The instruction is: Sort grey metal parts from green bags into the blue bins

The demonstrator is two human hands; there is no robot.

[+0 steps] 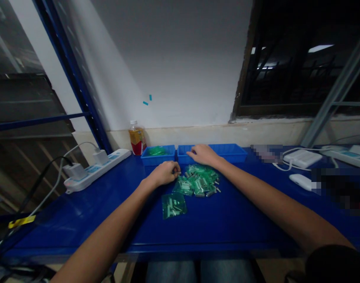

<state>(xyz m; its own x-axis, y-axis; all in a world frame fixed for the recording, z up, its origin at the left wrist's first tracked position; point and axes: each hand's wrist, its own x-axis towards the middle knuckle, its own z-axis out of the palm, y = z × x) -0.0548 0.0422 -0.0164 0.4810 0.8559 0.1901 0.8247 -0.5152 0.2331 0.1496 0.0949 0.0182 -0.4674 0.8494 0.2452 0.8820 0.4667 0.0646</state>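
Observation:
My left hand (167,173) is closed, fingers curled together, at the left edge of a pile of green plastic bags (201,181). A small bright spot shows at its fingertips, too small to name. The bags hold small silvery metal pieces, and some pieces stick out at the pile's right side. My right hand (202,154) reaches over the front rim of a long blue tray (231,152), its fingers bent and drawn together; what they hold, if anything, is hidden. Nearer to me, apart from the pile, one green bag (174,205) with metal pieces lies flat on the blue table (221,232).
A smaller blue tray (157,160) with green bags stands left of the long one, by a drink bottle (137,137). Power strips (97,171) with plugs and cables lie at far left and right. White devices (302,158) sit on the right. Behind rises a wall (182,78).

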